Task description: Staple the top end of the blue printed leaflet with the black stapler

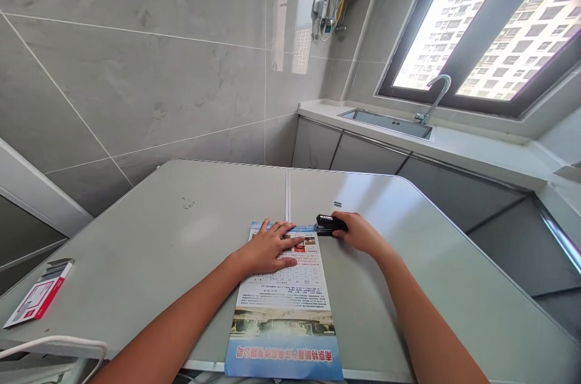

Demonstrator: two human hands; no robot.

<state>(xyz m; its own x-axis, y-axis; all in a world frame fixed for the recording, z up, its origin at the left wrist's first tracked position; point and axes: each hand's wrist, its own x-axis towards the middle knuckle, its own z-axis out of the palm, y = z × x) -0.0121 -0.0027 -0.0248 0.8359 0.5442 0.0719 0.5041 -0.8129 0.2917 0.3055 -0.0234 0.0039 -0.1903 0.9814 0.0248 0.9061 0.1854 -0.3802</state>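
A pale table (pixel 149 251) spreads out here below the tiled wall; on it, at the near edge, lies a printed leaflet (pixel 285 299), its long axis running straight away from the person, the blue end with red lettering nearest them and that lettering upside down from their side; a flat red-and-white box (pixel 40 294) lies over at the left; the left hand (pixel 272 248) rests palm down on the leaflet's far half, fingers fanned apart; the right hand (pixel 356 230) pinches the rear of a black stapler (pixel 330 224), which sits at the leaflet's far right corner, long axis crosswise, nose pointing left; whether paper is between its jaws I cannot tell; just beyond lie small metallic strips (pixel 338 204).
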